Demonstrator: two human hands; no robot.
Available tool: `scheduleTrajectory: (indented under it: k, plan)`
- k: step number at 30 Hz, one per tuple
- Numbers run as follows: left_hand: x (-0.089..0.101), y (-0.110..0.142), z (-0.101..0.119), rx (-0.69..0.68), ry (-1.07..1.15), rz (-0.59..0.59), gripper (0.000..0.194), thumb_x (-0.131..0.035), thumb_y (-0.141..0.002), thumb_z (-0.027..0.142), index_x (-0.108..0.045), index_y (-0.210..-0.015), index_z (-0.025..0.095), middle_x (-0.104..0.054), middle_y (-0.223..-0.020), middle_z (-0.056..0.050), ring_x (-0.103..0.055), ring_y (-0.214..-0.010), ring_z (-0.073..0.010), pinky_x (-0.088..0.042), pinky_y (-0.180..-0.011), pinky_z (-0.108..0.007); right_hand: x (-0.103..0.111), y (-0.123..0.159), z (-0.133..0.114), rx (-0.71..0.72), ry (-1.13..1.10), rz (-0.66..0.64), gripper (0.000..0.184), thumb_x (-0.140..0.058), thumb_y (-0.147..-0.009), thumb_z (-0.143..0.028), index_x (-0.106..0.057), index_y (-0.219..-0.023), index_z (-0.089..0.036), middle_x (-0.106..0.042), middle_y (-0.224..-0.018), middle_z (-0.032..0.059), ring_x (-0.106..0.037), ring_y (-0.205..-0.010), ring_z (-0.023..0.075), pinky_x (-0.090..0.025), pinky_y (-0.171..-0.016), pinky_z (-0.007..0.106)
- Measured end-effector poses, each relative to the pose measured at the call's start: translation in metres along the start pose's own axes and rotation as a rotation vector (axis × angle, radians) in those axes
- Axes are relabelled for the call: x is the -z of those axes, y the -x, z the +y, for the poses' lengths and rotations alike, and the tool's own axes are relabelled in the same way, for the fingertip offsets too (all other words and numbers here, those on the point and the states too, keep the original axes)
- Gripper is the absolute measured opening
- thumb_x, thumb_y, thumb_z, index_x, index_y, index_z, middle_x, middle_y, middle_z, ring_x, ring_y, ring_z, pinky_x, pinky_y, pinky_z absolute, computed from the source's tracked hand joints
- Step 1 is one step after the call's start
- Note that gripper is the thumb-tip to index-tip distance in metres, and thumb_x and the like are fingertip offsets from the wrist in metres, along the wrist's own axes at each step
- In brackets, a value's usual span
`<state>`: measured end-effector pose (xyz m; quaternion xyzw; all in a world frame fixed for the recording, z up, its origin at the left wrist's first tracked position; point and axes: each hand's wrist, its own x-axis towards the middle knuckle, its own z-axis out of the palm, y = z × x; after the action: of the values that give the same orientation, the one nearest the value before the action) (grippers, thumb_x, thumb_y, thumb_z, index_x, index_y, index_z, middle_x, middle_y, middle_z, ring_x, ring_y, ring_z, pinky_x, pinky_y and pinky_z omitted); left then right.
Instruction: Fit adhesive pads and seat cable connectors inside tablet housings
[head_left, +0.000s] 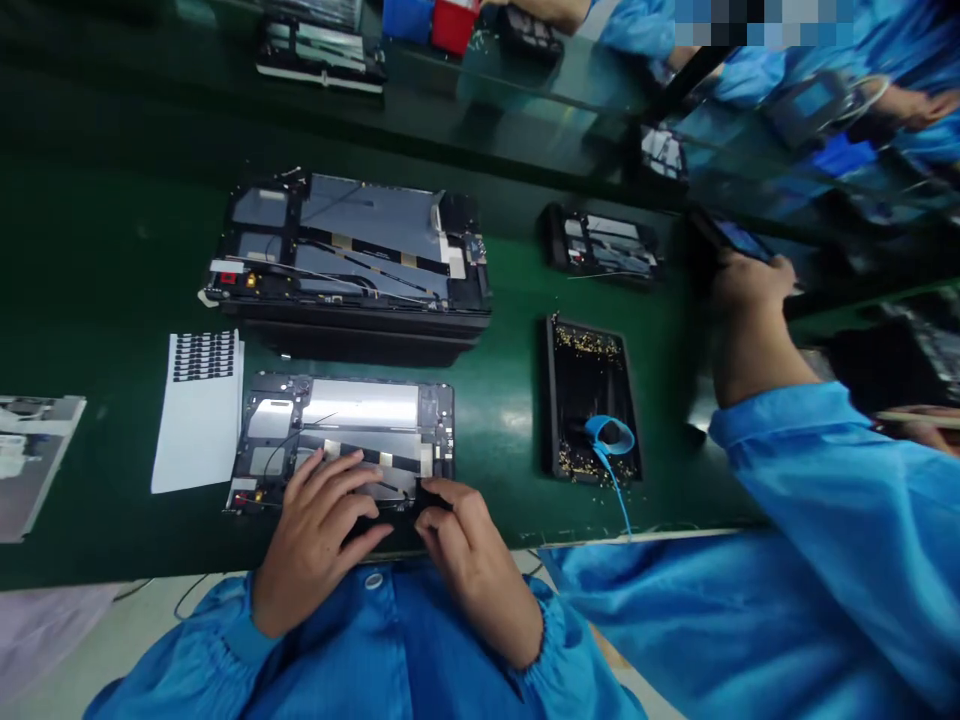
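Note:
An opened tablet chassis [352, 415] lies on the green bench in front of me, its inner side up, with silver plates, thin cables and a black strip across it. My left hand [315, 530] rests on its near edge with the fingers spread flat over the lower middle. My right hand [469, 545] is at the chassis's near right corner, fingers curled and pinched together on a small dark part that I cannot make out.
A stack of similar chassis [352, 265] stands behind. A white sheet of black stickers [199, 405] lies at left. A black tray of tiny screws [592, 400] with a blue strap sits at right. A co-worker's hand [750, 300] reaches in there, another chassis [604, 245] behind it.

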<state>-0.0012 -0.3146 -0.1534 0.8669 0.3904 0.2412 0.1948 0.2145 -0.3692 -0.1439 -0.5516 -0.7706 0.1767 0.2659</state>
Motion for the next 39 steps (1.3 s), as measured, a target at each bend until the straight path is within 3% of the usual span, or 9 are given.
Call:
scheduleTrajectory:
  k: [7, 23, 30, 39]
  plan:
    - [-0.006, 0.007, 0.002, 0.048, 0.036, 0.079, 0.006, -0.065, -0.096, 0.025, -0.067, -0.09, 0.025, -0.075, -0.112, 0.0, -0.061, -0.125, -0.0221, -0.031, -0.118, -0.046, -0.019, -0.005, -0.009, -0.011, 0.049, -0.01, 0.017, -0.047, -0.102, -0.013, -0.059, -0.112, -0.019, -0.065, -0.122, 0.0123, -0.062, -0.114, 0.0226, -0.058, -0.095, 0.04]
    - [-0.013, 0.002, 0.007, 0.075, 0.04, 0.135, 0.008, -0.063, -0.097, 0.024, -0.068, -0.092, 0.025, -0.076, -0.107, 0.001, -0.064, -0.119, -0.0233, -0.037, -0.11, -0.045, -0.022, -0.007, -0.012, -0.034, 0.127, -0.022, 0.02, -0.043, -0.104, -0.016, -0.062, -0.11, -0.019, -0.066, -0.122, 0.0126, -0.063, -0.112, 0.0235, -0.057, -0.095, 0.04]
    - [-0.014, 0.001, 0.005, 0.042, 0.009, 0.139, 0.011, -0.066, -0.093, 0.019, -0.072, -0.09, 0.027, -0.077, -0.108, 0.002, -0.064, -0.118, -0.0239, -0.041, -0.108, -0.045, -0.021, -0.007, -0.011, -0.045, 0.072, -0.021, 0.019, -0.05, -0.101, -0.013, -0.062, -0.114, -0.019, -0.066, -0.122, 0.0121, -0.063, -0.112, 0.0235, -0.058, -0.096, 0.041]
    - [-0.012, -0.005, 0.008, 0.047, -0.014, 0.099, 0.007, -0.066, -0.095, 0.024, -0.071, -0.09, 0.026, -0.076, -0.11, 0.0, -0.062, -0.121, -0.0267, -0.041, -0.105, -0.048, -0.019, 0.007, 0.003, -0.09, -0.05, 0.109, 0.021, -0.057, -0.098, -0.011, -0.061, -0.115, -0.023, -0.065, -0.118, 0.0117, -0.064, -0.111, 0.0221, -0.06, -0.091, 0.04]
